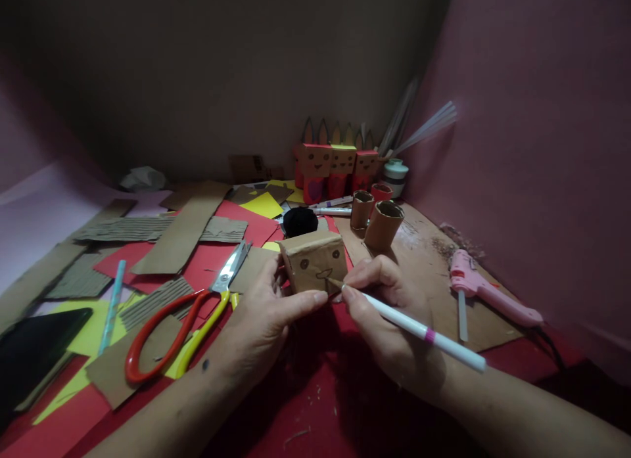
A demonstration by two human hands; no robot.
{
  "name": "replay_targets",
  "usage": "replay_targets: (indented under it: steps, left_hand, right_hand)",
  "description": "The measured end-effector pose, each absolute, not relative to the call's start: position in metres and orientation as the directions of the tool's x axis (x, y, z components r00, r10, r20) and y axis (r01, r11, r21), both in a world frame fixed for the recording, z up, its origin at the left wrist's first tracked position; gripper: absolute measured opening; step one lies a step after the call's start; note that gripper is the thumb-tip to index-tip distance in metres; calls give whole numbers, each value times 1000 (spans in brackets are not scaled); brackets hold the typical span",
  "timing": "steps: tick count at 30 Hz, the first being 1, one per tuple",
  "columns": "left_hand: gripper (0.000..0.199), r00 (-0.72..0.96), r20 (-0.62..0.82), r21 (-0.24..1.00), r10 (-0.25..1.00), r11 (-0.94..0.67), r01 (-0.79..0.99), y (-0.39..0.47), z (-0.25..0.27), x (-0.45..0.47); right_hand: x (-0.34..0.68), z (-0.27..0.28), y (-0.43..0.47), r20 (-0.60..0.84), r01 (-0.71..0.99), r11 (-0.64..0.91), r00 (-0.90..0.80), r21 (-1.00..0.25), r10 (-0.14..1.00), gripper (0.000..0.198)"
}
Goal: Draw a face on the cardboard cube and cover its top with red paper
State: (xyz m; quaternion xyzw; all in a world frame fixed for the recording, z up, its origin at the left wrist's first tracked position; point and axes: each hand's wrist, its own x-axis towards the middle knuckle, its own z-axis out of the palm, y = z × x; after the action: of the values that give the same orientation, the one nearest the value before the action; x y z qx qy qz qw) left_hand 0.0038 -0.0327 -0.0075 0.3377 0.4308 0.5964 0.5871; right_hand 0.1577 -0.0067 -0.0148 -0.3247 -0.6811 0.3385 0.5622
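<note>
Currently, my left hand (269, 307) clamped the cardboard box (314, 261); right hand (389, 313) pinched the marker (419, 330); eyes drawn, mouth unfinished.

Matt brown cardboard box (314, 261), glossy white plastic pen (424, 333), ribbed corrugated cardboard strips (123, 229).

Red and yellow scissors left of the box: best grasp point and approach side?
Grip the scissors by the looped handles, red loop nearest, coming from above on the near-left side. They lie flat on the card scraps with the blades pointing up-right towards the left hand, so the handle end is the free, blunt end. The right hand is busy with the pen.
</note>
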Motion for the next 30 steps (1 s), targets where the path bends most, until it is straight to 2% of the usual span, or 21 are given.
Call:
replay_targets:
  steps: [7,12,18,30]
  left_hand:
    - [67,-83,-114,911,990,71,-406,-31,-6,5]
    - [61,-73,-81,926,994,48,-376,-32,-5,4]
    - [60,-70,-90,948,994,64,-312,-33,-7,1]
    - [54,-84,-67,928,994,31,-371,-32,-5,4]
  right_hand:
    - [156,-13,-8,516,9,524,-161,-852,841,12]
    - [155,-14,-7,541,-40,545,-201,-838,817,10]
    - [154,-15,-7,524,-17,532,-204,-847,827,9]
    - [156,-19,-6,526,-23,536,-233,-844,818,9]
